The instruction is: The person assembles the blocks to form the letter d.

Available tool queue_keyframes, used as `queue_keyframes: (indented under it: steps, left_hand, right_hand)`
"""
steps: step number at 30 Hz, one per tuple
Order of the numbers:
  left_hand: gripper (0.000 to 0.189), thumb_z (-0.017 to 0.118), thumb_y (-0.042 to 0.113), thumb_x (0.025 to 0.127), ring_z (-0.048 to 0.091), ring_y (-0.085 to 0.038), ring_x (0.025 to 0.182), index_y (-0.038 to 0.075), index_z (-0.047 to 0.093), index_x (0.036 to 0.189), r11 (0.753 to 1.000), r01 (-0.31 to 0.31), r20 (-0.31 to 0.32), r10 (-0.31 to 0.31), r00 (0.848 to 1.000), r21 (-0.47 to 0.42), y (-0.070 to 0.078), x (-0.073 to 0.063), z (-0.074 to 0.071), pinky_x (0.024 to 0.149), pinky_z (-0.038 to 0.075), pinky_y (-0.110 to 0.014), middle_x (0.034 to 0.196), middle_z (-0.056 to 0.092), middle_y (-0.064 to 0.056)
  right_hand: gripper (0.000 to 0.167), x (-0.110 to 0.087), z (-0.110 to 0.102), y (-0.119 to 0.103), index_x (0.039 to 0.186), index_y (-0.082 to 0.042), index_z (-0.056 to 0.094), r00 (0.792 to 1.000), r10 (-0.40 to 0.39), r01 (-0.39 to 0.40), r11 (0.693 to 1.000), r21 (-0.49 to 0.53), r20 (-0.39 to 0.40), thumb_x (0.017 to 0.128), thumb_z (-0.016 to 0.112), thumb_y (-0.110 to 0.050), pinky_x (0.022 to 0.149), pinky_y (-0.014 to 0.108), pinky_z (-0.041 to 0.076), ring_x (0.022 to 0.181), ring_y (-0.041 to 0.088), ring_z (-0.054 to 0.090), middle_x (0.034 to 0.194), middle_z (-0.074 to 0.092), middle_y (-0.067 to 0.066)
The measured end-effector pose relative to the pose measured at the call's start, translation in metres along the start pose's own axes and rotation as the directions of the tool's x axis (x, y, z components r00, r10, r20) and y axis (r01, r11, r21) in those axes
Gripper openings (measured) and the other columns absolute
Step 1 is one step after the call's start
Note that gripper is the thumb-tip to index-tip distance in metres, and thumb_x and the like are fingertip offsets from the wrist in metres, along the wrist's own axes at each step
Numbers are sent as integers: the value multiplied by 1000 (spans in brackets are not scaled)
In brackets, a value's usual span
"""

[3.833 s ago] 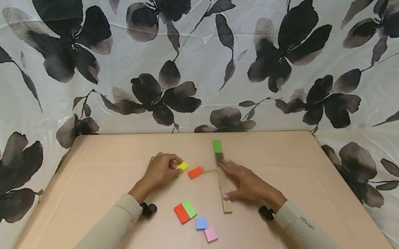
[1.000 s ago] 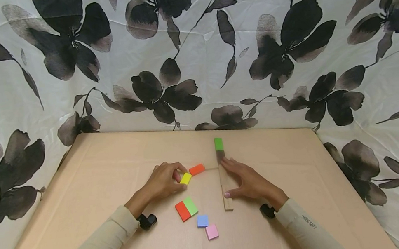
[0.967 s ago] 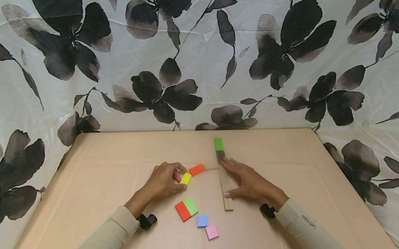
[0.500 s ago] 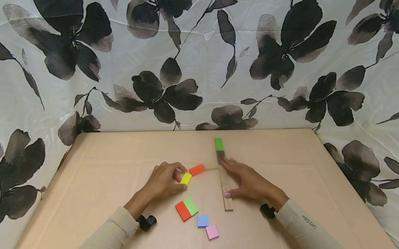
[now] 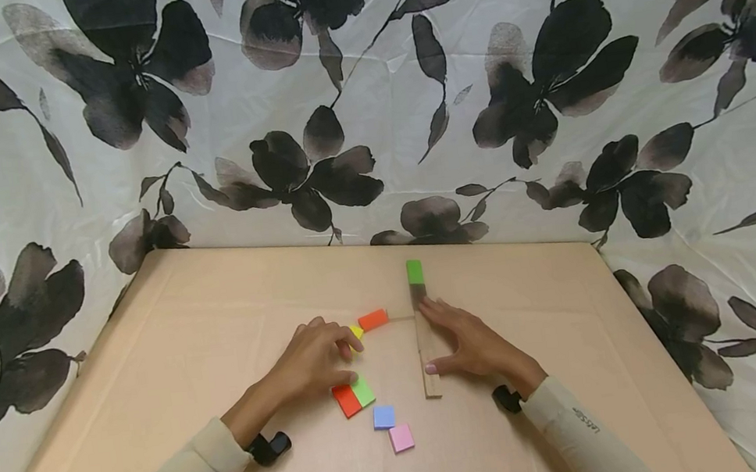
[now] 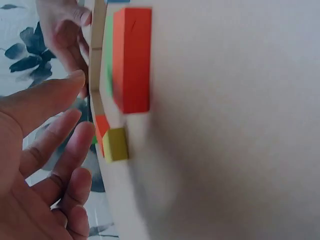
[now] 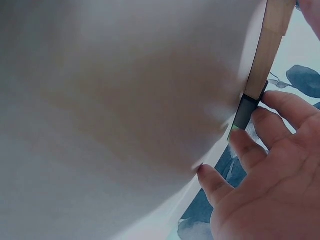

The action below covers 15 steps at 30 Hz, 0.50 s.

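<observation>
My left hand (image 5: 311, 361) hovers with loosely bent, parted fingers and nothing between them. Partly hidden behind its fingertips is a yellow block (image 5: 357, 331); the left wrist view shows this yellow block (image 6: 117, 145) apart from the fingers. An orange block (image 5: 373, 320) touches its far corner. Just below the left thumb lie a red block (image 5: 346, 402) and a light green block (image 5: 363, 392), side by side. My right hand (image 5: 472, 341) rests its fingers and thumb against a straight row of plain wooden blocks (image 5: 432, 388), a dark block (image 5: 417, 294) and a green block (image 5: 414, 272).
A blue block (image 5: 384, 417) and a pink block (image 5: 401, 438) sit nearer the front, corner to corner. A thin pale strip (image 5: 400, 319) runs between the orange block and the row. Behind the tan board (image 5: 214, 287) hangs a floral cloth (image 5: 420, 120).
The left hand set the yellow block against the orange one, having brought it nearer the front, then let go and moved toward the red and light green blocks. The right hand stays put.
</observation>
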<state>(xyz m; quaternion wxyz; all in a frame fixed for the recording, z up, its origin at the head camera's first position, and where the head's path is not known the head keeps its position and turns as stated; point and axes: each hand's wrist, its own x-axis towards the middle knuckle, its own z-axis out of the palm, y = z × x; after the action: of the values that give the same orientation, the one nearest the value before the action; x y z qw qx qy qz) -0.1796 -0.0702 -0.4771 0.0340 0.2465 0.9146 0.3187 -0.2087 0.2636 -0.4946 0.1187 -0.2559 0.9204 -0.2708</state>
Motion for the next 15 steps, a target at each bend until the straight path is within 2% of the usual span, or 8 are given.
queue_keyframes:
  steps: [6,15]
  left_hand:
    - [26,95,17,77,50,-12,91,21,80,97,1000,-18,59,17,998,11,4,-6,8,85,34,-34,85,69,7]
    - [18,92,17,80,48,-11,88,26,79,88,1000,-11,85,10,996,12,5,-6,10,82,31,-34,81,66,8]
  right_hand:
    - [110,-1,0,1,169,-17,30,1000,3,-3,1000,4,-2,82,90,-49,127,66,23,165,38,19,178,23,7]
    - [109,-2,1,2,168,-17,31,1000,-4,4,1000,8,-2,82,90,-49,127,66,23,165,38,19,178,23,7]
